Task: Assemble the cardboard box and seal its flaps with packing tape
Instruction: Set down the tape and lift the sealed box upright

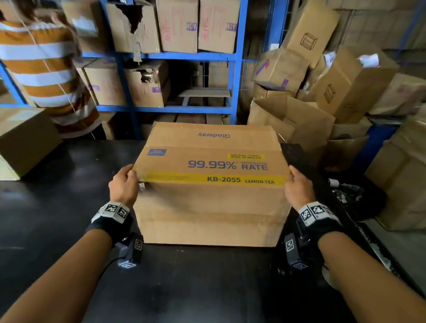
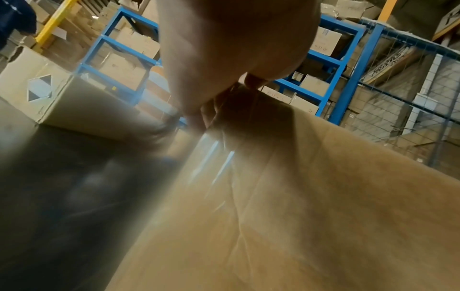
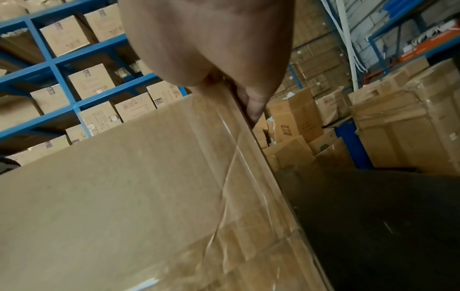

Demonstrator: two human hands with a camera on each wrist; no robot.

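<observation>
While the printed brown cardboard box point(image 1: 211, 184) stands closed near the middle of the dark surface point(image 1: 48, 237), the left hand point(image 1: 124, 183) curls its grip over the box's near left top corner and the right hand point(image 1: 298, 187) clasps the near right top corner. Clear tape already glints down the side seams in both wrist views. To turn or shift it well, I judge both hands should pull evenly, keeping the corners uncrushed and the box clear of the surface's right edge.
</observation>
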